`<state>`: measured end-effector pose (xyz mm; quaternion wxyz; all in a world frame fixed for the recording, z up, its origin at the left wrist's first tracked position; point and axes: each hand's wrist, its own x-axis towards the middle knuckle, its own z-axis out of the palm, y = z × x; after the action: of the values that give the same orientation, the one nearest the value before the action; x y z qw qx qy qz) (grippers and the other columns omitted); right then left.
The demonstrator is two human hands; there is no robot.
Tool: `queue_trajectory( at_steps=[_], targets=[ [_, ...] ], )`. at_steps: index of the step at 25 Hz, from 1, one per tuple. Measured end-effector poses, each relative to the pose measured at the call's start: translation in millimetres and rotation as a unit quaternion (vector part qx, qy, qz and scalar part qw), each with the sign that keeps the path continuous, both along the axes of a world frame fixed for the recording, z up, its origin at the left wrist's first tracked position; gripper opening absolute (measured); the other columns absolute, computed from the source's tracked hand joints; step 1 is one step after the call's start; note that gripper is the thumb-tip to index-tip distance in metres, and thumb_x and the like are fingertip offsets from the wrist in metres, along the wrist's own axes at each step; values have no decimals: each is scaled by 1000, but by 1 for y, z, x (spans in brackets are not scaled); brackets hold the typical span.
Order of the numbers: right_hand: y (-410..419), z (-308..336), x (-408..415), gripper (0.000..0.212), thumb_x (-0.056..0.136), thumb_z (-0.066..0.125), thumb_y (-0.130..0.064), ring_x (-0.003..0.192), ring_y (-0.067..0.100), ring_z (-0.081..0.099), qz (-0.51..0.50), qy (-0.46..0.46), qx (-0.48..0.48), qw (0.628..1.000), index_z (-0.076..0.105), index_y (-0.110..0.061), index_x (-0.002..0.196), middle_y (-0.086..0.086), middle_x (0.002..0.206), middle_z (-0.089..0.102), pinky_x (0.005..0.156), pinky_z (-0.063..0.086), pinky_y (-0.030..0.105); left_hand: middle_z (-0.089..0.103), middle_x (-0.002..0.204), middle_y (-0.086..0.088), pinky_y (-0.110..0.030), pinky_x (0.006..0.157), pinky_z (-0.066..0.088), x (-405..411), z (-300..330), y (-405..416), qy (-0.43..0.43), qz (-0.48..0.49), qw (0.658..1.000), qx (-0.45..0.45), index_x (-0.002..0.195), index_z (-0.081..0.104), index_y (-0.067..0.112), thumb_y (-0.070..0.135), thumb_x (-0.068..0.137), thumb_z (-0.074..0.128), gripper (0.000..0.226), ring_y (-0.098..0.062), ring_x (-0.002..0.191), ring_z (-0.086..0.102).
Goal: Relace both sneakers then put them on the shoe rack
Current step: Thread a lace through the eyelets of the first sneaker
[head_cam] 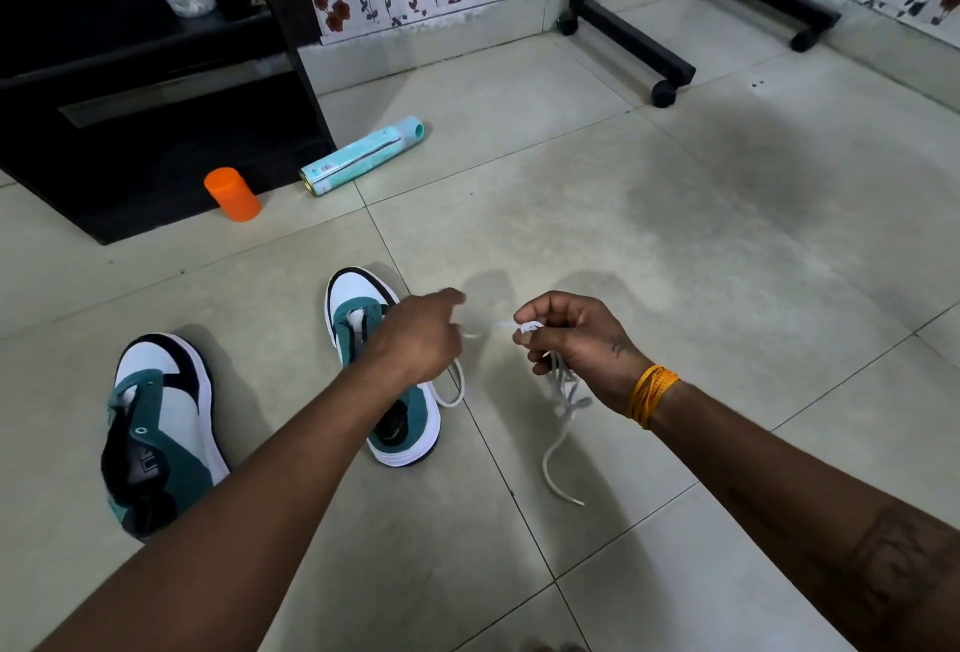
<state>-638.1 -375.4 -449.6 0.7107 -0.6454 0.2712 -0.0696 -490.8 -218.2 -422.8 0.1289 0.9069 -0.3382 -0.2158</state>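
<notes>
On the glossy pale floor tiles [623, 215], two lace-less sneakers are lying with rounded toes pointing away from the person: the left sneaker [161, 423] apart, the right sneaker [363, 334] partly under the left hand [415, 334]. Between the hands, a soft white lace [563, 397] is stretching sideways. The right hand [566, 334] is clenching a bunched coil of it, the loose tail dangling below to the tile. The left hand is pinching the other end in curled fingers.

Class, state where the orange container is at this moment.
In the head view, the orange container stands on the floor at upper left, beside the dark cabinet and left of the lying spray can.
</notes>
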Motion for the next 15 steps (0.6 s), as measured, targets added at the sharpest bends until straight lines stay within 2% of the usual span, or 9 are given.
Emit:
queue_trajectory(
  at_steps=[1,2,4,6,8,9,12,13,15],
  targets=[
    [1,1,2,14,89,72,6,64,23,61,6,-4,1,1000,72,-2,100,17,84,68,61,57,35,71,110,1,-23,73,49,-8,1,-4,97,-15,993,-60,128,67,25,24,102,61,27,-11,92,68],
    [3,1,4,15,89,71,7,64,23,61,10,-6,3,1000,72,-1,101,17,84,69,61,57,35,68,94,6,-16,63,44,-17,3,-7,159,-27,983,-84,121,70,26,25,102,62,21,-1,75,63],
    [5,2,5,15,89,70,8,64,22,61,12,-4,2,1000,72,-2,100,16,83,68,61,57,35,61,73,6,-22,56,39,-18,-1,-11,121,-30,989,-84,92,72,19,24,101,62,14,-9,69,61],
    [4,0,2,13,89,71,7,62,21,59,5,2,-2,1000,72,-2,98,15,81,66,60,57,35,65,82,-6,-30,62,41,-6,-5,-5,-37,3,999,21,78,60,13,17,96,57,19,-29,85,67],
    [1,-4,-2,12,89,72,6,61,22,59,-2,8,0,1000,72,-2,98,15,81,65,60,57,35,69,103,-13,-33,69,41,4,-8,5,-122,16,987,99,84,52,12,13,93,55,10,-36,98,66],
    [0,-5,-2,12,89,72,6,62,22,59,-3,10,-1,1000,73,-3,98,15,82,65,60,57,36,69,112,-14,-34,72,43,6,-6,8,-112,11,989,95,95,56,12,15,95,56,3,-37,104,65],
    [3,-7,2,12,90,72,4,63,23,62,9,7,-5,1000,73,-4,98,15,81,67,62,57,36,68,132,-7,-33,88,47,-9,-3,-3,48,-45,997,-30,140,59,25,27,102,59,38,-30,121,63],
    [4,-6,4,12,90,71,5,64,22,62,14,2,-7,1000,73,-4,98,15,81,67,62,57,36,70,127,-5,-31,86,46,-18,-3,-8,92,-68,992,-61,136,63,25,28,102,60,34,-27,118,64],
    [5,-6,6,12,90,70,5,63,22,62,15,1,-10,1000,73,-4,98,15,81,69,61,57,36,74,106,-7,-33,76,46,-21,-9,-14,65,-81,993,-61,107,73,17,26,102,59,18,-29,103,66]
  ],
)
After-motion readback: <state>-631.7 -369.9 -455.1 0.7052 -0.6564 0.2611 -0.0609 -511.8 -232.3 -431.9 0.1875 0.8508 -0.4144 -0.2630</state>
